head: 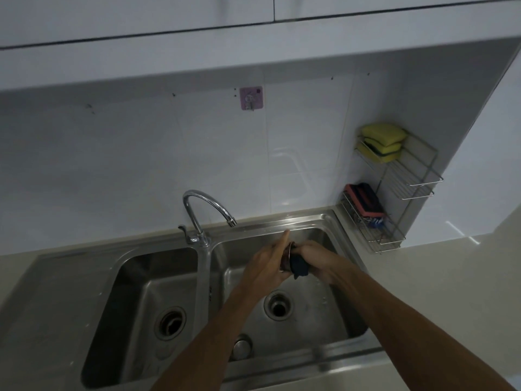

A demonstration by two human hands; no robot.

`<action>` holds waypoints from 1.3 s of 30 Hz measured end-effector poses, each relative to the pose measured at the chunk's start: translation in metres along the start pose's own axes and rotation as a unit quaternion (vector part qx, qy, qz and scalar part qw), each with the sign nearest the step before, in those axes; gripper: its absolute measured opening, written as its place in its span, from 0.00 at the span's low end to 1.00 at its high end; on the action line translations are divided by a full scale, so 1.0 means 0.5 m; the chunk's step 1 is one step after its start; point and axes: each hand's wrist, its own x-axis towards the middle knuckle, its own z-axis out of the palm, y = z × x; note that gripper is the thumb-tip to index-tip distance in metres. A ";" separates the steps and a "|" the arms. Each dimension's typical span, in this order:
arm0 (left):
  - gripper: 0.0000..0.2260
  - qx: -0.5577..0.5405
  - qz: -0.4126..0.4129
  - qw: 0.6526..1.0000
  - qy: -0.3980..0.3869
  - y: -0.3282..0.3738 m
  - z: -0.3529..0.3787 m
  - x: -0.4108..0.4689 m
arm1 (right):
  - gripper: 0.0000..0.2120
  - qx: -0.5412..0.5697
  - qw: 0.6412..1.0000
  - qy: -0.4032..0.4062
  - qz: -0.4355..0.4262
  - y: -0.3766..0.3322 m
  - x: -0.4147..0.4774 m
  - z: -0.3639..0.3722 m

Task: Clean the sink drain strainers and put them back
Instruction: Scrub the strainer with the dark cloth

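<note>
We are curling the fingers (pixel 285 239) of our left hand (pixel 266 265) round a metal strainer (pixel 287 256), with the index finger sticking out straight above it. Our right hand (pixel 314 256) is clutching a dark blue cloth (pixel 299 268) and pressing it against the strainer's side. Both hands are hovering over the right basin of the sink (pixel 324 218), towards the far edge of the bench (pixel 423 277). The strainer is therefore sitting up in the air between our palms, not in any drain.

We are judging ourselves to be in the middle of the scrubbing. The right drain (pixel 277 306) is gaping open beneath our hands. The left drain (pixel 170 323) is looking open too, though the light there is dim. A round metal piece (pixel 241 347) is lying at the near end of the divider between the basins. It may be the second strainer or a plug, and we cannot tell which. Nothing is seated again yet, so finishing this wipe and refitting both drains are remaining.

We are finding no writing that can be read. The pink hook (pixel 251 98) on the wall tile is carrying a small picture, too blurred to make out. The wire rack (pixel 394 193) at the far right corner of the bench, with its yellow sponges (pixel 383 139), is showing no label.
</note>
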 end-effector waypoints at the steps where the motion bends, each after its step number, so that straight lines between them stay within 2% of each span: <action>1: 0.46 -0.002 -0.003 1.000 -0.001 0.002 0.004 0.000 | 0.11 0.023 1.000 -0.006 0.002 0.002 -0.008 -0.005; 5: 0.46 -0.036 -0.052 0.998 -0.006 0.000 0.017 -0.005 | 0.12 0.161 0.987 0.021 0.018 0.018 -0.025 -0.036; 7: 0.47 -0.063 -0.082 0.994 -0.016 -0.010 0.025 -0.013 | 0.13 0.188 0.981 0.038 0.010 0.030 -0.033 -0.070; 10: 0.47 -0.076 -0.112 0.990 -0.043 -0.025 0.048 -0.034 | 0.12 0.111 0.987 0.119 0.006 0.058 -0.045 -0.133; 13: 0.46 -0.092 -0.126 0.986 -0.059 -0.024 0.084 -0.046 | 0.08 0.026 0.973 0.231 -0.004 0.108 -0.056 -0.200; 15: 0.45 -0.097 -0.121 0.986 -0.066 -0.014 0.106 -0.049 | 0.09 -0.035 0.960 0.279 0.003 0.145 -0.068 -0.240; 18: 0.42 -0.092 -0.112 0.987 -0.068 0.001 0.134 -0.052 | 0.13 -0.156 0.931 0.330 0.026 0.193 -0.090 -0.290; 21: 0.42 -0.110 -0.115 0.984 -0.082 0.014 0.154 -0.058 | 0.15 -0.204 0.900 0.383 0.042 0.231 -0.112 -0.326; 24: 0.43 -0.122 -0.119 0.981 -0.089 0.024 0.164 -0.063 | 0.25 -0.292 0.858 0.416 0.078 0.252 -0.118 -0.334; 26: 0.43 -0.128 -0.122 0.980 -0.088 0.030 0.166 -0.063 | 0.31 -0.360 0.839 0.404 0.062 0.247 -0.115 -0.314; 27: 0.42 -0.131 -0.122 0.980 -0.086 0.033 0.167 -0.062 | 0.33 -0.376 0.842 0.385 0.030 0.238 -0.112 -0.298; 30: 0.44 -0.134 -0.124 0.980 -0.080 0.036 0.169 -0.059 | 0.30 -0.363 0.886 0.275 -0.085 0.203 -0.100 -0.227; 31: 0.44 -0.134 -0.129 0.979 -0.078 0.037 0.167 -0.058 | 0.30 -0.350 0.904 0.226 -0.101 0.192 -0.094 -0.199; 33: 0.45 -0.137 -0.138 0.978 -0.070 0.037 0.162 -0.056 | 0.35 -0.337 0.926 0.135 -0.103 0.177 -0.078 -0.143; 35: 0.44 -0.151 -0.148 0.975 -0.068 0.034 0.155 -0.056 | 0.44 -0.341 0.931 0.084 -0.102 0.167 -0.062 -0.100; 36: 0.43 -0.161 -0.153 0.973 -0.066 0.031 0.151 -0.057 | 0.44 -0.338 0.933 0.066 -0.107 0.165 -0.055 -0.084; 39: 0.43 -0.177 -0.169 0.968 -0.059 0.015 0.145 -0.068 | 0.31 -0.327 0.936 0.052 -0.123 0.163 -0.030 -0.052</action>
